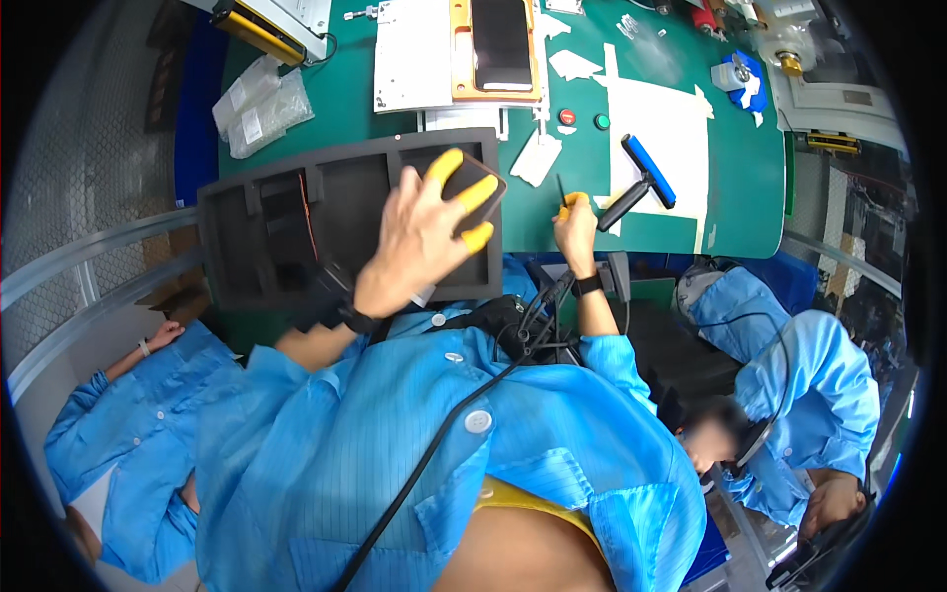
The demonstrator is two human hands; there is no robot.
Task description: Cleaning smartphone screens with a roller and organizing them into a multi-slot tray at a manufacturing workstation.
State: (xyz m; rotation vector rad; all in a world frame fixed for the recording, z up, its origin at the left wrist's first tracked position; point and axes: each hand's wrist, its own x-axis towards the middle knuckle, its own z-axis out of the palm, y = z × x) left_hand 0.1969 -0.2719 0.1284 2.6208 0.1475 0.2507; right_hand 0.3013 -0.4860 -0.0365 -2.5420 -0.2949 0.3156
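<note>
My left hand [409, 237], with yellow finger cots on its thumb and two fingers, is over the right end of a black foam tray [345, 281]. Its spread fingers grip a dark, phone-sized flat panel [490, 187], which sits at an angle to the tray's compartments; much of the panel is hidden under the hand. To the right, my right hand [575, 232] is closed, with yellow cots on its fingertips. A thin dark stick-like tool [561, 187] pokes up from its pinch. Beside it lies a roller with a blue head [648, 172] and black handle.
Behind the tray, an orange fixture [461, 59] holds a dark phone-shaped panel [501, 44] on a white plate. Red [566, 116] and green [602, 121] buttons sit nearby. A taped white sheet [681, 118] is at right, plastic bags [261, 109] at left. Co-workers [809, 385] sit on both sides.
</note>
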